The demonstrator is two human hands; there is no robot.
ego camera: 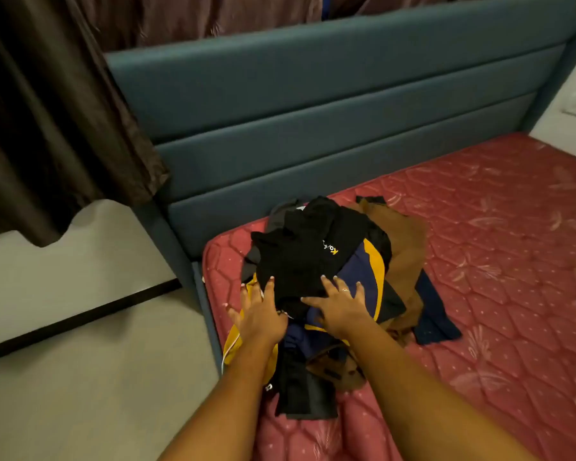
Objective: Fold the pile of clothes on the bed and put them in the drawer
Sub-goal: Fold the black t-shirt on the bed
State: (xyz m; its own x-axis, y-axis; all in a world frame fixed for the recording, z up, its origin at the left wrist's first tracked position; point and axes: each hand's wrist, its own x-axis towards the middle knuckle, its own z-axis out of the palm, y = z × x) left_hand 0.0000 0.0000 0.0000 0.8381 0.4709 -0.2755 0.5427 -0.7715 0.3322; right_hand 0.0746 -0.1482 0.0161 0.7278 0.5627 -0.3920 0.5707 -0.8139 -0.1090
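Observation:
A loose pile of clothes (333,287) lies on the near left corner of the red mattress (496,261). On top is a black shirt (300,254) with a small white and yellow logo. Under it lie a navy and yellow garment (363,274), a brown one (408,247) and dark pieces. My left hand (260,314) rests on the left side of the pile with its fingers spread, touching the black shirt's edge. My right hand (338,304) lies flat with spread fingers on the black shirt and the navy garment. Neither hand grips anything. No drawer is in view.
A padded blue headboard (313,104) runs behind the pile, and its frame edges the mattress on the left. Dark brown curtains (47,121) hang at the left over a pale tiled floor (80,361). The mattress stretches bare to the right.

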